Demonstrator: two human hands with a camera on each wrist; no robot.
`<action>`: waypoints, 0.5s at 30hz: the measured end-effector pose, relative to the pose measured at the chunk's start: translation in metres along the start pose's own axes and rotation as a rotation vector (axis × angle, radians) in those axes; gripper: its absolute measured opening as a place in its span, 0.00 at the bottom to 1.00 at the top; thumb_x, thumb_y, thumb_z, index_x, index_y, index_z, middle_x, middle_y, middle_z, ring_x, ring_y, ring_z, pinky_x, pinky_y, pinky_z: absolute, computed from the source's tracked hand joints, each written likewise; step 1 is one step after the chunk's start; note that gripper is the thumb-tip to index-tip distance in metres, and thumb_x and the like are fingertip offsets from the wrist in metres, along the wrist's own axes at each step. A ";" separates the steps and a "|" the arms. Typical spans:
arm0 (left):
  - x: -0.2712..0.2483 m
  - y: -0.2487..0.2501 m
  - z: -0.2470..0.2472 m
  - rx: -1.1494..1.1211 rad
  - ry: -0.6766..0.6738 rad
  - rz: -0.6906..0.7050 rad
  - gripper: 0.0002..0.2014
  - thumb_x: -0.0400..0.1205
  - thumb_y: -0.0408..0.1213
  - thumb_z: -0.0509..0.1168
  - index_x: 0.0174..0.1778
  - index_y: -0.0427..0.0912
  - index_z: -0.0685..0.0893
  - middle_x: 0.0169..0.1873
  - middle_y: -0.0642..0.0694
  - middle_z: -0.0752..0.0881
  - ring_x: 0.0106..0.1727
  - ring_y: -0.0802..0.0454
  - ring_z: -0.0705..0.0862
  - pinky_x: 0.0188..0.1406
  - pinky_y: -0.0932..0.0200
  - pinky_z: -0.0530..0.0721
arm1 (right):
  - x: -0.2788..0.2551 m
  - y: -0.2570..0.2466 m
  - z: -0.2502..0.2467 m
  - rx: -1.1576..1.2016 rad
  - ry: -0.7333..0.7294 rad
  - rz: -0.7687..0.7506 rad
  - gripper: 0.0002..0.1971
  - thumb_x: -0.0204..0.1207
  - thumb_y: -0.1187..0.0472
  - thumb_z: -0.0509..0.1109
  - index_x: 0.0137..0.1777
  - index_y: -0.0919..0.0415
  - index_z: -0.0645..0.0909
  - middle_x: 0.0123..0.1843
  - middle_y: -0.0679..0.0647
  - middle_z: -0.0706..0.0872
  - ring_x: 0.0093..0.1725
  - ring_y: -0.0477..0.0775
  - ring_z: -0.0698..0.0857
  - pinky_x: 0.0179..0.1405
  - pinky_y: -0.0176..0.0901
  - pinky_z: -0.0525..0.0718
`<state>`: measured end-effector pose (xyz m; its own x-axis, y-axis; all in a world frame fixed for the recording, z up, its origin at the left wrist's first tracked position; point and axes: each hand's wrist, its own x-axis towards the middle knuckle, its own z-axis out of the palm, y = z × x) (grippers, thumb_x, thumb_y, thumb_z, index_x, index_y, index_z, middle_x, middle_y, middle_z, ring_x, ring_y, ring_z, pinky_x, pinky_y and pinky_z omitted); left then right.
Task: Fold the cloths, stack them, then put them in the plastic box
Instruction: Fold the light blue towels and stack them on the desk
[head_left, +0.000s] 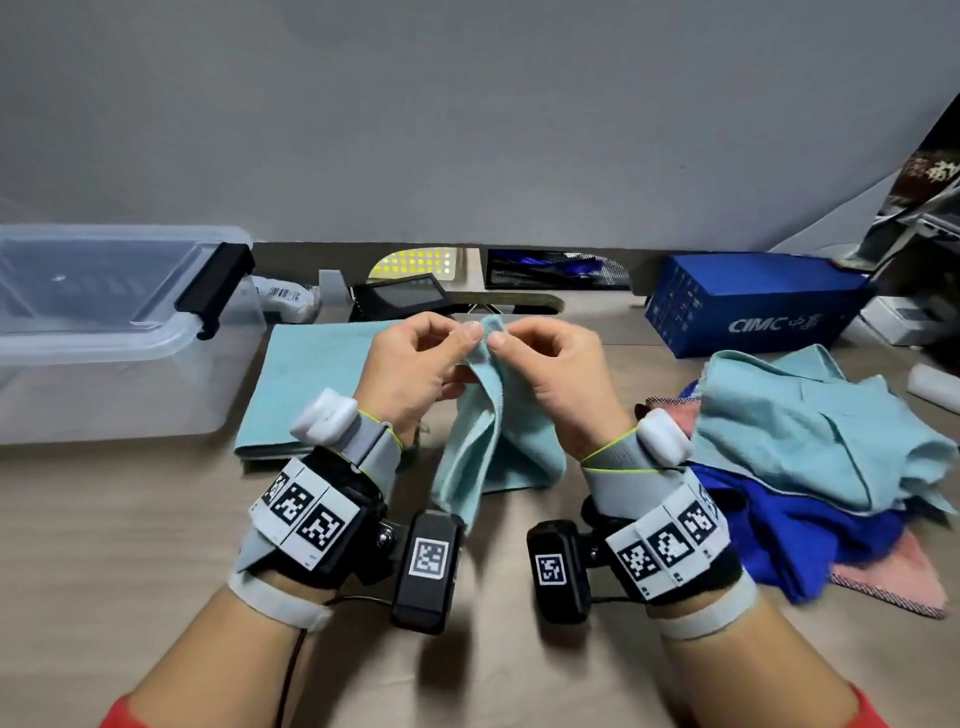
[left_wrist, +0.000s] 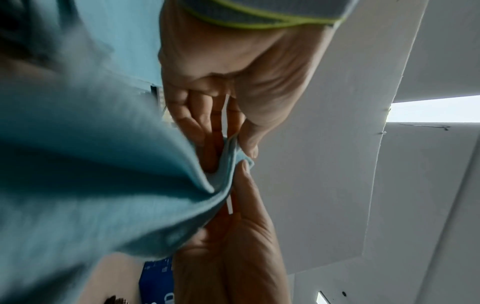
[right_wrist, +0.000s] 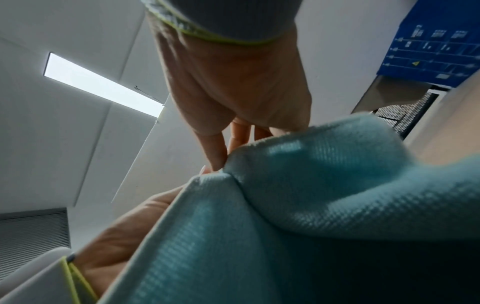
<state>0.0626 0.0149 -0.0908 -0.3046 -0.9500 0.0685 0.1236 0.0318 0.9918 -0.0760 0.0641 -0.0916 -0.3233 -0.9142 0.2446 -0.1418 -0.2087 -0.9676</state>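
Note:
A light blue cloth (head_left: 493, 447) hangs bunched over the middle of the wooden table (head_left: 130, 519). My left hand (head_left: 467, 338) and right hand (head_left: 501, 339) both pinch its top corner, fingertips nearly touching. In the left wrist view my left hand (left_wrist: 231, 144) nips that cloth (left_wrist: 91, 185) between thumb and fingers. My right hand (right_wrist: 228, 152) pinches the cloth's (right_wrist: 311, 205) edge in the right wrist view. A folded light blue cloth (head_left: 311, 384) lies flat behind my left hand. The clear plastic box (head_left: 104, 332) stands at the far left. A loose pile of cloths (head_left: 805, 441), light blue, dark blue and pink, lies at the right.
A blue CIMC carton (head_left: 753, 306) stands at the back right. Behind the hands are a black device with a screen (head_left: 400, 299) and a dark mesh tray (head_left: 556, 270), against a grey wall. A white roll (head_left: 935, 389) lies at the right edge.

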 end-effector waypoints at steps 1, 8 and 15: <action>0.000 0.001 -0.001 0.008 0.001 0.016 0.08 0.80 0.38 0.72 0.37 0.42 0.82 0.29 0.51 0.87 0.25 0.58 0.85 0.27 0.66 0.83 | -0.001 -0.001 -0.001 0.020 0.014 -0.002 0.05 0.75 0.65 0.76 0.44 0.68 0.89 0.39 0.58 0.89 0.38 0.47 0.83 0.41 0.40 0.81; -0.001 0.004 -0.001 0.047 0.032 0.072 0.10 0.79 0.41 0.72 0.33 0.44 0.85 0.26 0.53 0.87 0.26 0.59 0.84 0.31 0.63 0.84 | -0.005 -0.004 0.004 0.032 0.001 -0.040 0.06 0.73 0.64 0.78 0.43 0.68 0.87 0.39 0.59 0.89 0.38 0.48 0.84 0.42 0.43 0.83; -0.002 0.013 0.001 0.022 -0.120 0.024 0.18 0.86 0.50 0.59 0.49 0.43 0.91 0.47 0.46 0.92 0.45 0.50 0.91 0.39 0.65 0.82 | 0.000 -0.002 -0.003 -0.102 0.066 -0.047 0.08 0.66 0.62 0.79 0.42 0.59 0.83 0.38 0.48 0.88 0.38 0.46 0.84 0.42 0.48 0.84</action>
<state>0.0643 0.0179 -0.0783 -0.4129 -0.9049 0.1034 0.1115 0.0624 0.9918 -0.0784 0.0650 -0.0898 -0.3743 -0.8787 0.2962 -0.2520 -0.2110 -0.9444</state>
